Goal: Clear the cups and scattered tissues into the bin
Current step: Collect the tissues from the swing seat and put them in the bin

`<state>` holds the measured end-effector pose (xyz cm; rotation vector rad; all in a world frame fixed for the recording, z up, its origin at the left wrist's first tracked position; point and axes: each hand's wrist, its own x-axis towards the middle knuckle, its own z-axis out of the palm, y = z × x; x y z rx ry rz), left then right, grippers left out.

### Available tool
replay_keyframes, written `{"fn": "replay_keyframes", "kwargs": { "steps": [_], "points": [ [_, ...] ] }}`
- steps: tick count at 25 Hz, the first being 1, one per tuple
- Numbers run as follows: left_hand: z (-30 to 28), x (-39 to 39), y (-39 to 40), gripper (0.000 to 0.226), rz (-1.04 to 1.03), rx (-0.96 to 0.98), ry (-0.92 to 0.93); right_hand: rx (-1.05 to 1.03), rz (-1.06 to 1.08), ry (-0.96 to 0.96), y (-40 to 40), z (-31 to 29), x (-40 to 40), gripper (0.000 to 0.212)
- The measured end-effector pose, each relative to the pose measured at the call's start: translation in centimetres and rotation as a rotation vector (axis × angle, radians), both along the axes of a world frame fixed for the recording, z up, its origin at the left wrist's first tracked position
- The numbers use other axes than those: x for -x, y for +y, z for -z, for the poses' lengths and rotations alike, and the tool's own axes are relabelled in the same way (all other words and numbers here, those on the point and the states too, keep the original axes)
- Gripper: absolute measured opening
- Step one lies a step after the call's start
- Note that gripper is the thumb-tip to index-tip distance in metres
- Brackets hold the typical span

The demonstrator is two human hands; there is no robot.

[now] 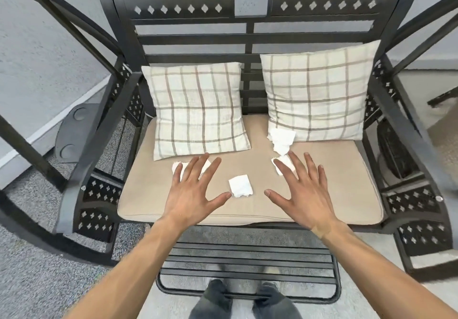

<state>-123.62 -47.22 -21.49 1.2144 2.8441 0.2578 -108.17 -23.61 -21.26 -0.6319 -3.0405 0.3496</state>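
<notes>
Several white tissues lie on the beige seat cushion [148, 194] of a black metal swing bench. One crumpled tissue [240, 186] sits between my hands. Another tissue [179, 167] is partly hidden under the fingers of my left hand [192, 191]. A third tissue [285, 164] lies under the fingertips of my right hand [301, 191], and a larger tissue [282, 139] rests against the right pillow. Both hands hover flat with fingers spread and hold nothing. No cup and no bin are in view.
Two plaid pillows [198, 110] [319, 95] lean on the bench back. Black metal armrests [99, 130] [401, 130] flank the seat. A slatted footrest [247, 264] lies below, with my feet [247, 299] at its front edge. A dark mesh object [394, 150] stands right of the bench.
</notes>
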Motion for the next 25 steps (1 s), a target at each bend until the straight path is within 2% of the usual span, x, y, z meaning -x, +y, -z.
{"fn": "replay_keyframes", "kwargs": {
  "steps": [5, 14, 18, 20, 25],
  "points": [
    [8.4, 3.6, -2.4, 0.081, -0.053, 0.000, -0.062, 0.043, -0.009, -0.035, -1.6, 8.4, 3.8, 0.075],
    [24.1, 13.1, -2.8, 0.086, -0.177, 0.359, -0.259, 0.119, -0.134, -0.157, -2.0, 23.1, 10.6, 0.062],
    [27.4, 16.6, -1.8, 0.081, -0.305, 0.369, -0.376, 0.093, -0.187, -0.229, -1.6, 26.2, 12.2, 0.067],
    [28.3, 17.7, -1.2, 0.073, -0.305, 0.361, -0.397, 0.105, -0.225, -0.265, -1.5, 27.0, 12.7, 0.068],
    [28.7, 19.4, -0.4, 0.046, -0.204, 0.311, -0.414, 0.175, -0.247, -0.274, -1.7, 27.7, 13.2, 0.045]
  ]
}}
